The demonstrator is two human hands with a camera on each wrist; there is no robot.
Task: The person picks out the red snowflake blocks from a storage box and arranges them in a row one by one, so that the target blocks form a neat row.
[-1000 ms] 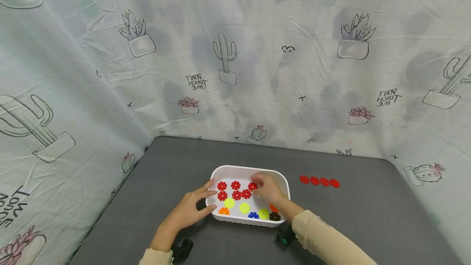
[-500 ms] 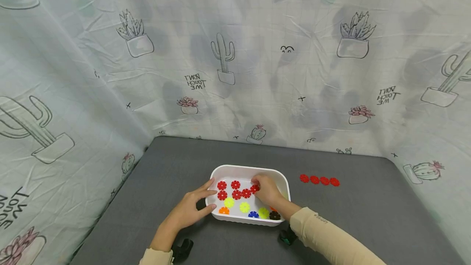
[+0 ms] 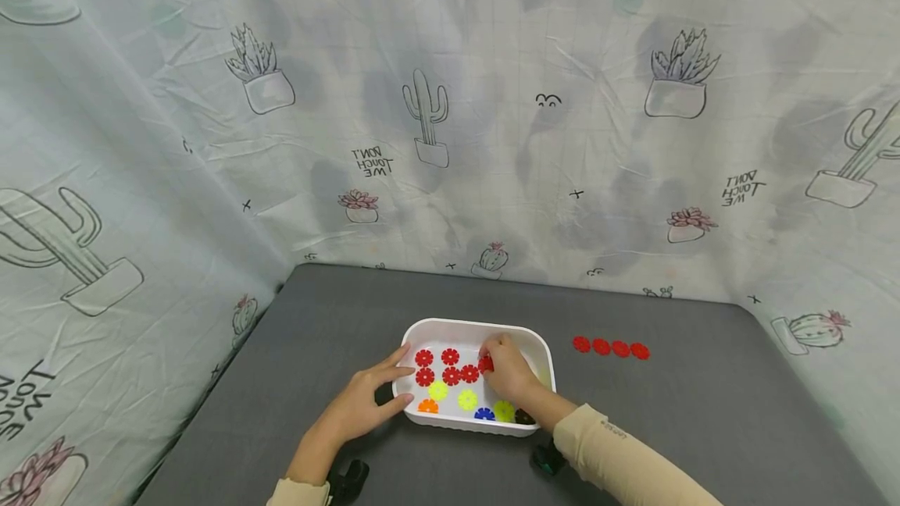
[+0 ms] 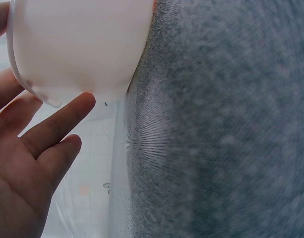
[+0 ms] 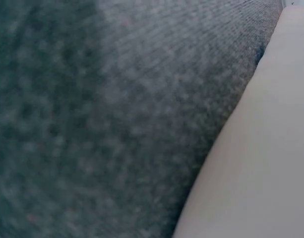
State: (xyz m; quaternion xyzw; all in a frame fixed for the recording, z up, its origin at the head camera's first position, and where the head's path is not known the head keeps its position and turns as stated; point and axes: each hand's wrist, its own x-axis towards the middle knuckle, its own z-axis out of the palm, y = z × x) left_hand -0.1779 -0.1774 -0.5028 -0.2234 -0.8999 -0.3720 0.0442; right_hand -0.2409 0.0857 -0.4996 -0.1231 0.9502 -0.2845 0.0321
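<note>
A white rectangular tray (image 3: 478,426) holds several notched, snowflake-style plastic discs. My left hand (image 3: 362,400) rests at its left end, thumb and fingertips spread over the rim. In the left wrist view, the fingers (image 4: 57,126) lie nearly straight beside the white tray wall (image 4: 82,44). Inside the right part, my right hand (image 3: 512,369) pinches a red disc (image 3: 484,365), partly hidden by the fingers. Directly left of it lie two red discs (image 3: 460,375) edge to edge. The right wrist view shows only tray wall (image 5: 261,129) and tabletop, no hand.
Several red discs (image 3: 611,347) form a row on the grey table (image 3: 703,412), right of the tray. More red discs (image 3: 424,367) lie at the tray's left. Yellow (image 3: 467,400), orange (image 3: 427,406), blue (image 3: 483,413) and dark discs lie along its front. A patterned curtain (image 3: 492,139) surrounds the table.
My right hand has brought the red disc slightly toward the tray's front, beside the pair of red discs. The left hand has stayed at the tray's left end.
</note>
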